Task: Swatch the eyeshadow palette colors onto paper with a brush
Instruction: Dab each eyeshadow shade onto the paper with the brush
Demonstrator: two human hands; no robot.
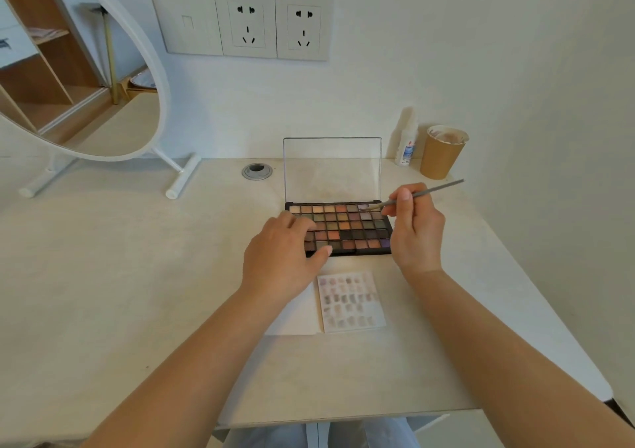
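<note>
An open eyeshadow palette with several rows of coloured pans lies on the white desk, its clear lid standing upright behind it. My left hand rests on the palette's left end, fingers over the pans and thumb at its front edge. My right hand pinches a thin grey brush; the brush tip touches a pan in the top row near the right end. In front of the palette lies white paper whose right half carries several rows of pale swatches.
A round white mirror on a stand sits at the back left. A white bottle and a brown paper cup stand at the back right by the wall. A cable grommet is set in the desk. The desk's front edge is near me.
</note>
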